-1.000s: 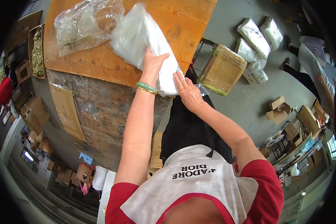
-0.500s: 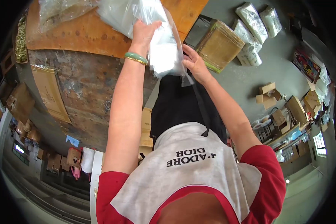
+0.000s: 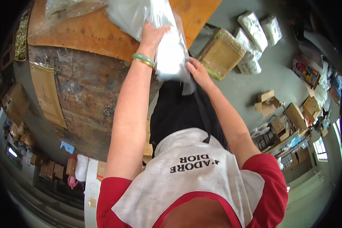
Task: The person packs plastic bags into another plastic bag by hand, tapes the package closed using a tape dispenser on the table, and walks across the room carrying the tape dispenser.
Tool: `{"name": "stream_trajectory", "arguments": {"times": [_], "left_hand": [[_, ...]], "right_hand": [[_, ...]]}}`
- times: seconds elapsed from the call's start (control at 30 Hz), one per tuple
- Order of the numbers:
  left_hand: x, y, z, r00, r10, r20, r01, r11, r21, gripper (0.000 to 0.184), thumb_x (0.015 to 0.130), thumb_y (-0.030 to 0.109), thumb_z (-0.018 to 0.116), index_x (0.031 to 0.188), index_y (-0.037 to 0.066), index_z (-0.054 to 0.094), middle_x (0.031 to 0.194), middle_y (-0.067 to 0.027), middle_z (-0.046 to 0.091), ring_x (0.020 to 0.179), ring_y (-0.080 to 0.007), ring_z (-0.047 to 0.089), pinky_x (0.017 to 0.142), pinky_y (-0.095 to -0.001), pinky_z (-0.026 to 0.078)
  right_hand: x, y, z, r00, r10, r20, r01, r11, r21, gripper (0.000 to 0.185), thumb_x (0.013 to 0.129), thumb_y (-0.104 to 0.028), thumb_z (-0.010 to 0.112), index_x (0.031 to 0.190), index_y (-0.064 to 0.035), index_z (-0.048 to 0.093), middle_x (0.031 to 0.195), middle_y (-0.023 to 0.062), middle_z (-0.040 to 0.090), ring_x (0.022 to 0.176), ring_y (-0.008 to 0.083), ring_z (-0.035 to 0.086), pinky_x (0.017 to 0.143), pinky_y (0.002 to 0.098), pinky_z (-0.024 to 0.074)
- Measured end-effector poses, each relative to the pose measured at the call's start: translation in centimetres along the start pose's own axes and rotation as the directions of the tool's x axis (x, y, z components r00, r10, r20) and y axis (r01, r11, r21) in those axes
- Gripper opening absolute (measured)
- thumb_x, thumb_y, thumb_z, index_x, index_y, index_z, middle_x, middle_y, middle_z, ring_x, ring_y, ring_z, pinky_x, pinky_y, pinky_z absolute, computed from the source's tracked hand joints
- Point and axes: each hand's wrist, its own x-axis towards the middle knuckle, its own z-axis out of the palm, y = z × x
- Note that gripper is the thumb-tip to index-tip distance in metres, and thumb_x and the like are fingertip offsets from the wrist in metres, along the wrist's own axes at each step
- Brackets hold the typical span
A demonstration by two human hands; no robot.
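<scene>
My left hand [image 3: 153, 36], with a green bangle and a gold-coloured one at its wrist, grips a stack of clear plastic bags [image 3: 173, 57]; its thumb lies on top and the other fingers are largely hidden. The stack slants over the edge of the orange-brown wooden board [image 3: 79, 34], and its lower end hangs past that edge above my black apron. My right hand [image 3: 198, 73] pinches the right side edge of the bags, near their lower end. Another crumpled clear plastic sheet [image 3: 68, 7] lies on the board at upper left.
A tape-wrapped brown package [image 3: 223, 53] stands right of the board. Several white wrapped bundles [image 3: 252, 30] lie on the floor behind it. An open cardboard box [image 3: 267, 103] sits farther right. Flattened cardboard [image 3: 48, 95] leans on the stained surface at left.
My right hand has gone from lying flat on the bags to pinching their side edge. A loose flap of film now hangs at the lower end. The head view has shifted.
</scene>
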Motion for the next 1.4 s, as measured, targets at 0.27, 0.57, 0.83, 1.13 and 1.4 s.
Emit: {"name": "stream_trajectory", "arguments": {"times": [0.27, 0.57, 0.83, 1.13, 1.4], "left_hand": [[-1.7, 2.0, -1.3, 0.996, 0.022, 0.082, -0.017, 0.998, -0.065, 0.036, 0.075, -0.002, 0.065, 0.11, -0.003, 0.058, 0.095, -0.0083, 0.066, 0.084, -0.0173, 0.064, 0.075, -0.0308, 0.053], [-4.1, 4.0, -2.2, 0.99, -0.055, 0.132, 0.075, 0.986, -0.151, 0.05, 0.071, -0.01, 0.059, 0.12, -0.002, 0.053, 0.108, -0.0086, 0.062, 0.094, -0.0171, 0.062, 0.082, -0.0303, 0.05], [-4.3, 2.9, -3.0, 0.991, -0.089, 0.105, 0.093, 0.995, -0.033, 0.048, 0.076, -0.001, 0.065, 0.122, 0.0, 0.052, 0.11, -0.0042, 0.061, 0.099, -0.0125, 0.058, 0.089, -0.0278, 0.046], [-4.4, 1.6, -3.7, 0.988, -0.111, 0.107, 0.122, 0.987, -0.104, 0.055, 0.079, 0.001, 0.065, 0.13, 0.005, 0.045, 0.119, -0.0042, 0.056, 0.11, -0.0134, 0.052, 0.097, -0.0294, 0.042], [-4.3, 1.1, -5.0, 0.954, -0.164, 0.252, 0.205, 0.968, -0.145, 0.048, 0.08, 0.006, 0.064, 0.126, 0.004, 0.05, 0.114, -0.0043, 0.059, 0.107, -0.0153, 0.054, 0.095, -0.0313, 0.043]], "right_hand": [[5.4, -7.0, 1.5, 0.984, -0.177, -0.034, 0.154, 0.925, -0.347, 0.056, 0.09, -0.044, 0.056, 0.13, -0.005, 0.047, 0.103, 0.0152, 0.064, 0.095, 0.0218, 0.061, 0.083, 0.0311, 0.0472], [10.2, -6.5, 4.2, 0.994, 0.078, 0.072, -0.094, 0.964, 0.249, 0.028, 0.095, -0.019, 0.052, 0.11, 0.0025, 0.061, 0.087, 0.002, 0.066, 0.069, 0.011, 0.061, 0.066, 0.0224, 0.0489], [12.2, -10.9, 5.6, 0.984, 0.098, 0.148, -0.167, 0.793, 0.586, 0.055, 0.1, -0.043, 0.036, 0.13, 0.0019, 0.046, 0.123, 0.0113, 0.056, 0.111, 0.0201, 0.054, 0.096, 0.0338, 0.0427], [11.9, -11.3, 6.9, 0.987, -0.158, 0.002, 0.154, 0.964, 0.216, 0.052, 0.09, -0.019, 0.059, 0.135, 0.0, 0.04, 0.123, 0.0104, 0.054, 0.113, 0.018, 0.05, 0.097, 0.0317, 0.0397], [13.4, -14.1, 6.7, 0.969, -0.089, 0.23, 0.061, 0.99, 0.124, 0.076, 0.071, -0.016, 0.078, 0.134, -0.0026, 0.039, 0.123, 0.0115, 0.053, 0.114, 0.0196, 0.049, 0.097, 0.0335, 0.0401]]}}
